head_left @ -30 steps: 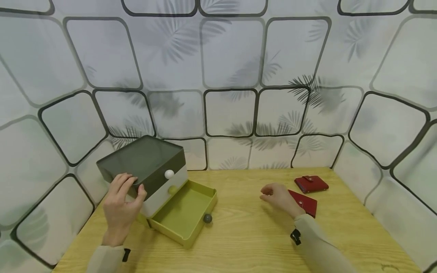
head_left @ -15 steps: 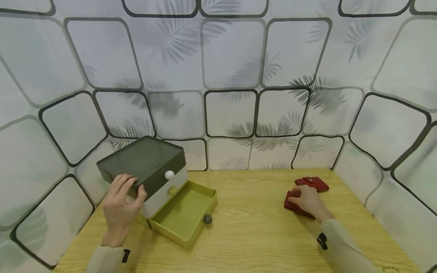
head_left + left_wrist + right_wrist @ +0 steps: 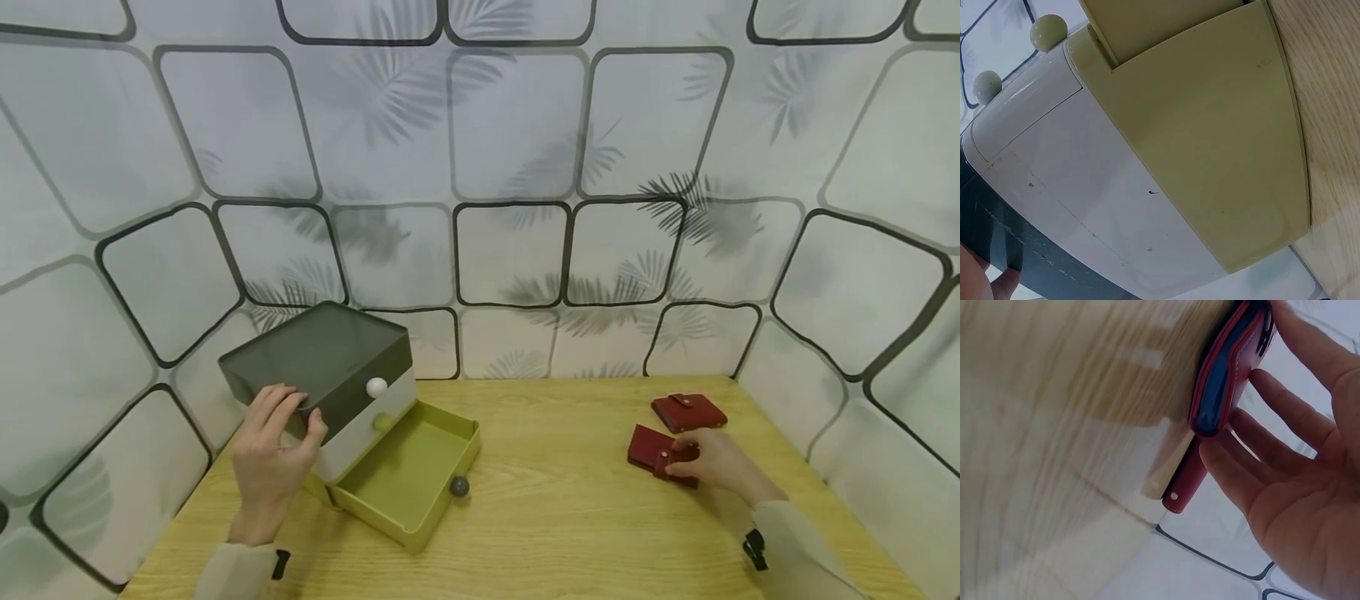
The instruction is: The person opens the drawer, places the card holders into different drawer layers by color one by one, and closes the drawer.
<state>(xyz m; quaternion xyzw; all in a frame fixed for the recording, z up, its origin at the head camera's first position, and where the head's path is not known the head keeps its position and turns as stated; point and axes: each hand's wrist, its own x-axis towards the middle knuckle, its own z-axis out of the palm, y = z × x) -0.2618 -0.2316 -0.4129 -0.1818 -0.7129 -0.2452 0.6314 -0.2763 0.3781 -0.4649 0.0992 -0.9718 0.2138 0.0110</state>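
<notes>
A small drawer box (image 3: 318,354) with a dark top, a white middle and a yellow-green bottom stands at the left. My left hand (image 3: 273,454) grips its dark upper front corner between thumb and fingers. The bottom drawer (image 3: 405,467) is pulled out, with nothing in it and a dark round knob (image 3: 460,486) on its front. At the right, my right hand (image 3: 720,462) holds the near right end of a red snap wallet (image 3: 647,446), thumb and fingertips at its edge and strap. The right wrist view shows blue inner layers in the wallet (image 3: 1217,387).
A second red wallet (image 3: 688,412) with a snap strap lies just behind the held one. White and yellow-green knobs (image 3: 377,387) stick out from the box's upper drawers. A patterned cloth wall (image 3: 510,250) encloses the back and sides of the wooden table (image 3: 555,517).
My right hand has moved right from beside the red wallet, across it, to its right end. The wallet has shifted slightly left. My left hand stays on the drawer box.
</notes>
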